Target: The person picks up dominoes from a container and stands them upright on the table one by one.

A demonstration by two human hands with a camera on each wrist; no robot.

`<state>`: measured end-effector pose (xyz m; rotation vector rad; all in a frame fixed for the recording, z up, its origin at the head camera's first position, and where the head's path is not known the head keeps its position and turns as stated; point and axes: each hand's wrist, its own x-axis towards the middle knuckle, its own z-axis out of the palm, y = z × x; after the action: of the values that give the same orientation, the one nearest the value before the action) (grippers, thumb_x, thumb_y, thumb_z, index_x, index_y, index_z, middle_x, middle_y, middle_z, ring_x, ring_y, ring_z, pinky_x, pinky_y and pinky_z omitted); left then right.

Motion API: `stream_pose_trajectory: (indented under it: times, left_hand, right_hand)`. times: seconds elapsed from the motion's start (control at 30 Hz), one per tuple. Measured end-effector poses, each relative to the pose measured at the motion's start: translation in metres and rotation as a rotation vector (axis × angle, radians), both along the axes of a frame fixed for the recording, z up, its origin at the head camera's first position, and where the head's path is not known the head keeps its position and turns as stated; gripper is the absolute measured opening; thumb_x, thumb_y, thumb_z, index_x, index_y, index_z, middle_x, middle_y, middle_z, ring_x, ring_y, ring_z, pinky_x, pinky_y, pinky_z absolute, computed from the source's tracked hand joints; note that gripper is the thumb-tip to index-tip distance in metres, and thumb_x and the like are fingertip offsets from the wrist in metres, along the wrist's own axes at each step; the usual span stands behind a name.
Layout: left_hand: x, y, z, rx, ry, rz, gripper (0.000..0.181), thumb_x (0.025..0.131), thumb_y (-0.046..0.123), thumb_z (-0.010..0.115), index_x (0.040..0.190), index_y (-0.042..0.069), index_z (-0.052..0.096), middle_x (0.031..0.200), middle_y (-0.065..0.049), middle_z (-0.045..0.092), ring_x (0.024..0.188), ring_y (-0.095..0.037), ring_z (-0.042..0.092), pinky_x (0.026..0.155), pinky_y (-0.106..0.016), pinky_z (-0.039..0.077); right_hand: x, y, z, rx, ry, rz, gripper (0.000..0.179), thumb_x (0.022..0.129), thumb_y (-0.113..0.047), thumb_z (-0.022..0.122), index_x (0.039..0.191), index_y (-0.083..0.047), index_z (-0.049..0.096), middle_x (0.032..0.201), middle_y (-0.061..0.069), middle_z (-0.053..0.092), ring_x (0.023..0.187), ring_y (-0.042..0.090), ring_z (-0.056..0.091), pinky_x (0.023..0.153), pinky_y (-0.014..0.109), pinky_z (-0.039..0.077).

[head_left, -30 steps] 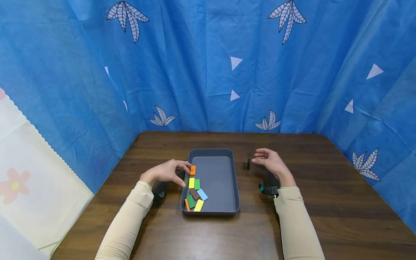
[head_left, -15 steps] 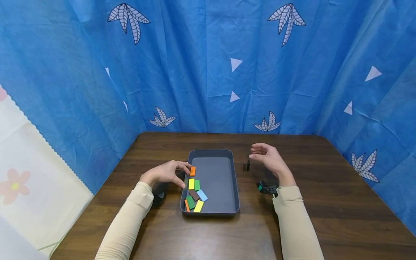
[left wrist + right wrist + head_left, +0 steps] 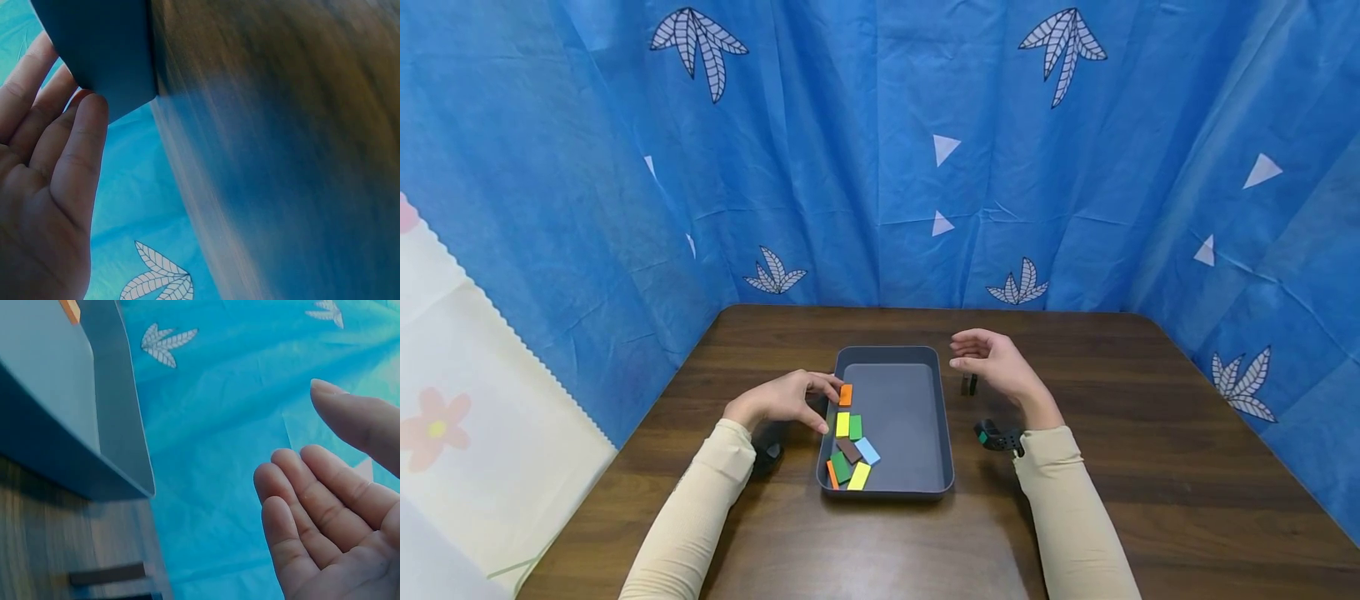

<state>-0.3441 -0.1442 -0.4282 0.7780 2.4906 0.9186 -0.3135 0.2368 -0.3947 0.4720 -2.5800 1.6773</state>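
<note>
A dark grey tray [image 3: 913, 425] lies on the table with several coloured blocks along its left side. My left hand [image 3: 784, 397] reaches over its left rim, fingertips beside an orange block [image 3: 846, 395] and thumb spread apart from them. In the left wrist view, the fingers lie by the tray wall [image 3: 119, 56]. To the right of the tray, my right hand [image 3: 1000, 367] hovers with fingers and thumb apart, holding nothing. Below its fingers stand a brown block [image 3: 965, 385] and a black block [image 3: 973, 384] on edge, partly covered in the head view.
Inside the tray are a yellow block [image 3: 843, 424], a green block [image 3: 855, 427], a brown block [image 3: 850, 451] and a light blue block [image 3: 867, 451], among others. A blue curtain [image 3: 910, 150] hangs behind the wooden table [image 3: 1150, 467].
My right hand has moved left toward the tray, passing over the two standing blocks. The left hand and the blocks in the tray have stayed in place.
</note>
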Motion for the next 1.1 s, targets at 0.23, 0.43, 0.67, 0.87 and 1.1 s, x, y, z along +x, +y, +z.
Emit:
stream_pose_trajectory:
  times: [0.23, 0.43, 0.67, 0.87, 1.1]
  left_hand:
    - [0.000, 0.000, 0.001, -0.011, -0.002, 0.002, 0.043, 0.075, 0.027, 0.089, 0.114, 0.019, 0.073, 0.153, -0.005, 0.048, 0.143, -0.036, 0.039, 0.113, -0.058, 0.040]
    - [0.001, 0.000, 0.002, -0.011, -0.006, 0.000, 0.041, 0.076, 0.026, 0.089, 0.114, 0.019, 0.073, 0.153, -0.005, 0.048, 0.143, -0.036, 0.040, 0.113, -0.058, 0.040]
    - [0.001, 0.001, 0.003, -0.009, -0.009, 0.001, 0.042, 0.075, 0.027, 0.089, 0.113, 0.018, 0.074, 0.153, -0.006, 0.048, 0.143, -0.037, 0.040, 0.113, -0.057, 0.040]
    - [0.001, 0.002, 0.005, -0.018, -0.004, 0.004, 0.045, 0.075, 0.027, 0.089, 0.115, 0.016, 0.073, 0.154, -0.006, 0.048, 0.144, -0.036, 0.039, 0.114, -0.058, 0.038]
    - [0.001, 0.000, 0.004, -0.018, 0.002, -0.004, 0.046, 0.075, 0.028, 0.089, 0.116, 0.015, 0.073, 0.153, -0.007, 0.048, 0.144, -0.036, 0.039, 0.115, -0.058, 0.037]
  right_hand:
    - [0.005, -0.020, 0.008, -0.008, 0.034, 0.088, 0.045, 0.091, -0.007, 0.072, 0.132, 0.002, 0.056, 0.129, 0.024, 0.062, 0.116, 0.036, 0.062, 0.091, 0.031, 0.058]
    - [0.009, -0.041, 0.011, 0.031, 0.069, 0.143, 0.044, 0.090, -0.009, 0.074, 0.130, 0.000, 0.060, 0.125, 0.019, 0.065, 0.115, 0.038, 0.062, 0.094, 0.040, 0.058]
    - [0.010, -0.060, 0.007, 0.098, 0.080, 0.184, 0.043, 0.089, -0.010, 0.076, 0.129, -0.003, 0.062, 0.123, 0.015, 0.067, 0.112, 0.030, 0.064, 0.096, 0.043, 0.056]
    - [0.011, -0.069, 0.005, 0.110, 0.065, 0.226, 0.044, 0.088, -0.009, 0.076, 0.129, -0.002, 0.062, 0.124, 0.016, 0.066, 0.113, 0.036, 0.063, 0.096, 0.044, 0.056]
    - [0.010, -0.080, 0.002, 0.133, 0.062, 0.320, 0.043, 0.089, -0.009, 0.075, 0.129, 0.001, 0.062, 0.125, 0.018, 0.066, 0.115, 0.039, 0.062, 0.096, 0.040, 0.057]
